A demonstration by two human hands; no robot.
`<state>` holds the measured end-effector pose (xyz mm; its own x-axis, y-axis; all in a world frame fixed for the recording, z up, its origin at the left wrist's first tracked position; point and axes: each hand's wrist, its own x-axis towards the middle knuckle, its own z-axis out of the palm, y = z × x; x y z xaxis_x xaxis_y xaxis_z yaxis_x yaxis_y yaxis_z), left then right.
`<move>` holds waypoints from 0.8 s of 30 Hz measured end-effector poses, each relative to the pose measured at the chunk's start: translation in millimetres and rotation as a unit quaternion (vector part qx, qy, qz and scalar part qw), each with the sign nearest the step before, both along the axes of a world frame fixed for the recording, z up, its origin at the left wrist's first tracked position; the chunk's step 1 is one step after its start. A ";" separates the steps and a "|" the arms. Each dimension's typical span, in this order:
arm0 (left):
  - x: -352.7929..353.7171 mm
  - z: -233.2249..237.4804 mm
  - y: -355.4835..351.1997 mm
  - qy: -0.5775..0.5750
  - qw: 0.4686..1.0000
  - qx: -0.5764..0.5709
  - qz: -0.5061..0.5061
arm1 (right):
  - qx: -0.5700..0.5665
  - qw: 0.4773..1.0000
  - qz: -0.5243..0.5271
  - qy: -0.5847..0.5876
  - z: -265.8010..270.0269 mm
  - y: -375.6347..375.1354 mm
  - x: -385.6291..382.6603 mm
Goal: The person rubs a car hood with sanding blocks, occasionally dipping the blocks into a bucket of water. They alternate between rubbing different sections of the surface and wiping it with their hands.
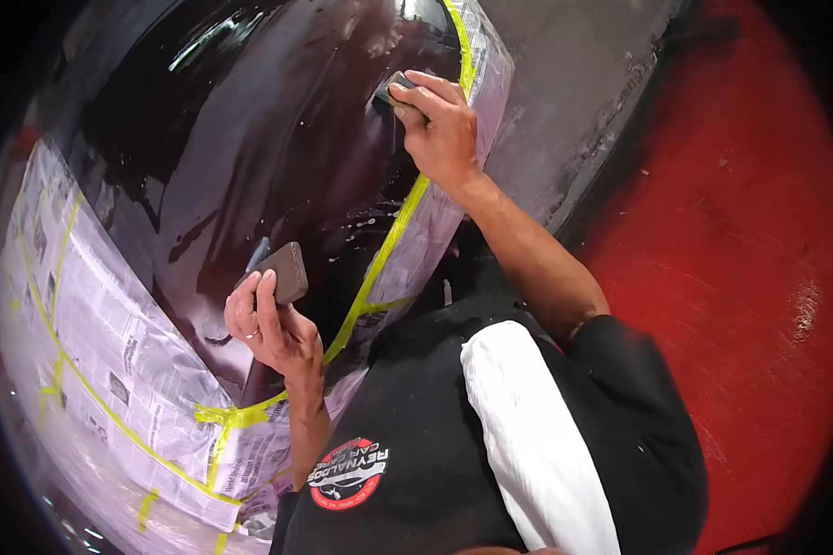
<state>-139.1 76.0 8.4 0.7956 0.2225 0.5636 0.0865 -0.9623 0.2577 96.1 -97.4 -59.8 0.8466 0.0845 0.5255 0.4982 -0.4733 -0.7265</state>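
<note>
A wet, dark, glossy car panel lies before me, edged with yellow masking tape. My left hand is closed around a flat grey-brown block, fingers along its near side and thumb at its edge, low over the panel. Farther up, close to the taped right edge, my right hand grips a small dark sanding block against the panel surface. Its fingers curl over the top and hide part of it. Whitish drops and streaks of liquid show between the two hands.
Taped newspaper and clear plastic cover the areas around the panel. A white rolled cloth rests over my black shirt. To the right, a grey floor strip meets a red floor.
</note>
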 end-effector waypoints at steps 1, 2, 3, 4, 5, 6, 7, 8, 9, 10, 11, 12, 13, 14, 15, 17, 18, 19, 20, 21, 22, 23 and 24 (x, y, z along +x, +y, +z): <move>0.8 -0.3 -0.3 -0.003 1.000 0.001 0.008 | 0.006 1.000 -0.006 0.003 -3.0 -2.5 -11.2; 2.8 -1.1 -0.1 -0.005 1.000 0.002 0.014 | 0.015 1.000 0.010 0.003 -8.0 -6.6 -35.3; 5.4 -3.7 1.8 -0.003 1.000 0.010 -0.002 | 0.026 0.999 0.020 0.002 -11.9 -8.8 -57.4; 4.7 -7.6 2.9 -0.014 1.000 0.005 0.005 | 0.061 0.997 0.016 0.042 -12.4 -8.5 -75.7; 2.1 -8.3 4.2 -0.018 1.000 0.004 0.013 | 0.073 0.996 0.004 0.048 -13.0 -5.3 -68.7; 2.6 -7.5 2.8 -0.016 1.000 0.003 0.010 | 0.056 0.998 0.010 0.018 -11.5 -3.1 -50.5; 3.7 -7.6 3.5 -0.011 1.000 0.012 -0.001 | 0.035 0.999 0.019 -0.014 -10.0 -3.8 -28.3; 2.9 -7.7 3.2 -0.006 1.000 0.006 0.004 | 0.043 0.999 0.012 -0.020 -9.1 -0.2 -3.1; 1.7 -7.8 2.4 -0.002 1.000 -0.001 0.011 | 0.050 0.999 0.004 -0.014 -10.7 5.3 9.7; 1.0 -6.9 2.4 0.004 1.000 0.006 0.010 | 0.050 0.999 0.001 -0.013 -11.5 4.6 1.1; -0.9 -5.2 3.0 0.006 1.000 0.010 0.003 | 0.049 0.999 -0.005 -0.015 -11.8 3.0 -10.9; 0.1 -5.7 3.5 -0.004 1.000 0.011 0.001 | 0.053 0.998 -0.012 -0.020 -11.9 0.9 -31.4; 2.5 -8.0 3.8 -0.013 1.000 0.012 0.000 | 0.071 0.998 0.000 0.003 -14.0 -1.0 -61.9; 1.7 -9.3 3.8 -0.010 1.000 0.004 0.006 | 0.089 0.995 0.013 0.033 -15.7 -0.6 -80.9; 1.1 -9.3 4.6 -0.006 1.000 0.008 0.000 | 0.094 0.995 0.007 0.035 -15.6 0.2 -70.1; 0.9 -9.4 4.2 -0.008 1.000 0.000 -0.006 | 0.028 0.999 -0.013 -0.041 -18.3 -1.7 -14.6; 0.6 -8.7 2.0 -0.005 1.000 0.003 -0.008 | 0.024 0.999 -0.036 -0.021 -14.5 -0.6 13.0; 2.4 -8.5 0.5 -0.007 1.000 0.007 -0.005 | 0.023 0.998 -0.054 -0.020 -14.8 3.9 24.6; 2.6 -5.6 1.0 -0.006 1.000 0.013 -0.003 | 0.024 0.997 -0.064 -0.020 -17.4 7.1 15.9; 0.6 -4.6 2.5 -0.007 1.000 0.016 -0.007 | 0.024 0.997 -0.076 -0.021 -21.3 10.1 2.5; 0.2 -7.8 4.0 -0.017 1.000 0.009 -0.003 | 0.026 0.996 -0.079 -0.025 -20.4 10.5 -21.9; 1.8 -10.6 4.3 -0.026 1.000 0.000 0.000 | 0.044 0.998 -0.045 -0.019 -16.9 9.3 -57.3; 2.8 -9.1 3.1 -0.023 1.000 0.016 0.005 | 0.064 0.998 -0.009 -0.009 -12.0 9.5 -77.5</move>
<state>-136.4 79.1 -0.7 0.7666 0.2116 0.6062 0.0852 -0.9693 0.2306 18.6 -87.9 -71.8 0.8378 -0.0002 0.5460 0.5034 -0.3866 -0.7727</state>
